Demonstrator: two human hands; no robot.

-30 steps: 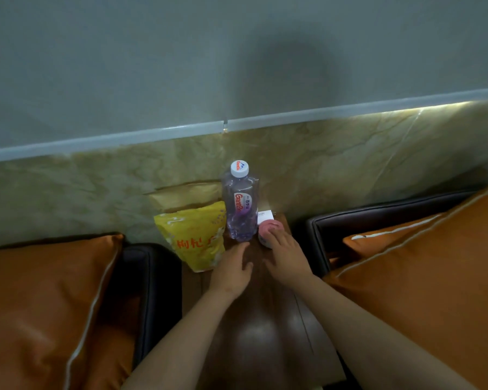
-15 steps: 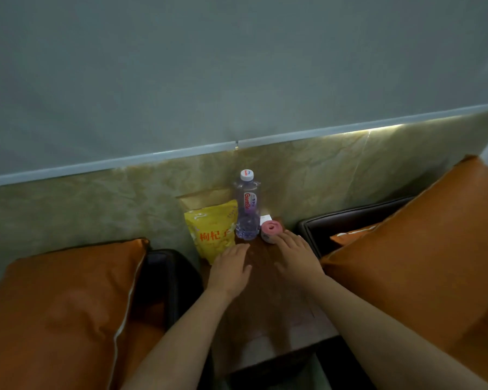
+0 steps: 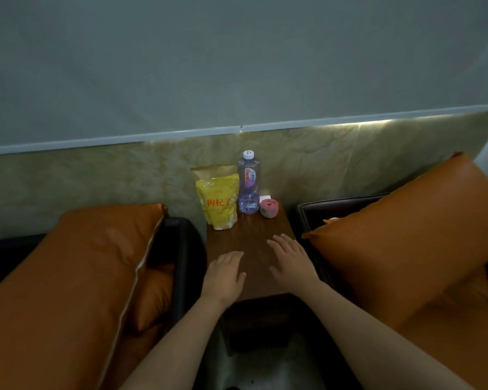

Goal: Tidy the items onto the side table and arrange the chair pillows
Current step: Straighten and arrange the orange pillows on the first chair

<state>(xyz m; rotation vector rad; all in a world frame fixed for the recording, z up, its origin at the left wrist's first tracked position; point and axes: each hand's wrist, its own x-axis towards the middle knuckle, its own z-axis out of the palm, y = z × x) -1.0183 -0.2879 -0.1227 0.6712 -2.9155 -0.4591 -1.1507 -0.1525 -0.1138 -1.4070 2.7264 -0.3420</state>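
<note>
Bottle (image 3: 248, 187), yellow snack bag (image 3: 219, 204) and pink round thing (image 3: 268, 208) stand in a row at the far end of the bench (image 3: 254, 237), close against the marbled wall; the bag is just left of the bottle, the pink round thing just right of it, with a small white box (image 3: 265, 197) tucked behind; a brown pouch (image 3: 212, 171) peeks up behind the bag. The near half of the bench is bare wood.

Both hands are over that bare part, well short of the row; the left hand (image 3: 224, 274) and right hand (image 3: 292, 260) lie palm down and side by side but apart, fingers straight and relaxed, holding nothing; whether the palms rest on the wood or float just above it I cannot tell.

The tidying half looks finished, since everything small is upright and grouped at the back; what seems left is the pillows. The left pillow (image 3: 76, 271) leans across the dark left chair (image 3: 181, 249), and a smaller orange cushion shows under its edge; the right pillow (image 3: 400, 235) stands tilted against the right chair (image 3: 344, 204).

The next move probably calls for each hand to swing outward to a pillow, take it by a corner or edge, and set it square against the chair back; the elbows should stay clear of the bottle, which would tip most easily.
</note>
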